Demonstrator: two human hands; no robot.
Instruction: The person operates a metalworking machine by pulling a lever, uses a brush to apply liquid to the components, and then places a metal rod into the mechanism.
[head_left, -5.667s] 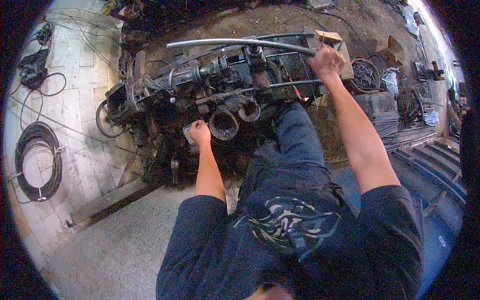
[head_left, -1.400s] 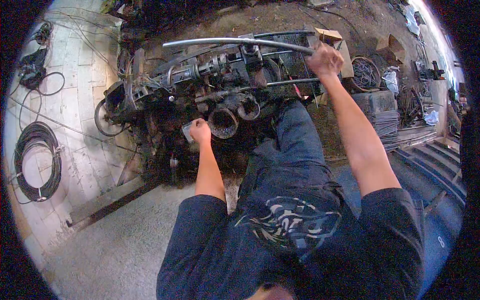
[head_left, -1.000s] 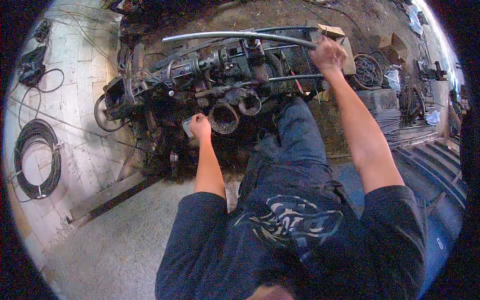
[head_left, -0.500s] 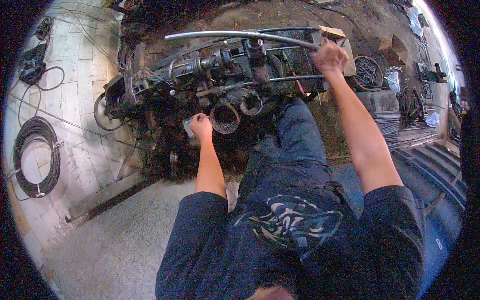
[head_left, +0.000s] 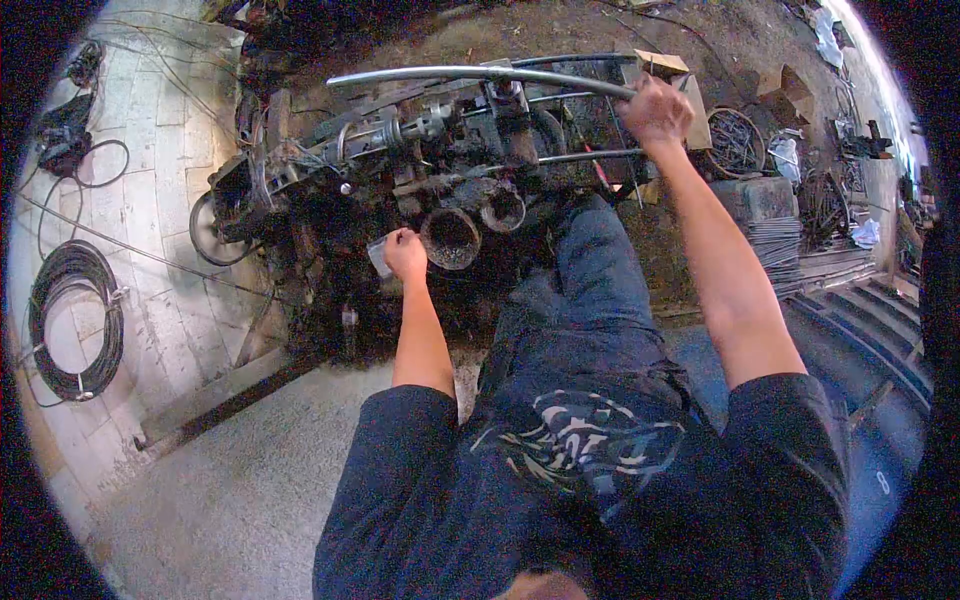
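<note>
Head view: right hand [head_left: 658,115], grip clamped on one end of a metal bar [head_left: 460,73] above a machine [head_left: 372,141]; left hand [head_left: 405,256] beside a pale plate [head_left: 378,257], grip unclear. Firm, even pressure should steady the bar.

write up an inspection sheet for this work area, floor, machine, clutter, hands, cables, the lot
surface: pale tiles at left, grey concrete nearer the person, brown dirt ground beyond
job's things: greasy dark machine; long metal bar extending over it
clutter: wire-filled basket, open cardboard box and stacked rods at right
hands: right hand grips the bar's end; left hand curled by a small pale piece, grip unclear
cables: black coil on tiles, loose thin cable running towards the machine
surroundings: blue ribbed panel at right; other people, nothing seen
</note>
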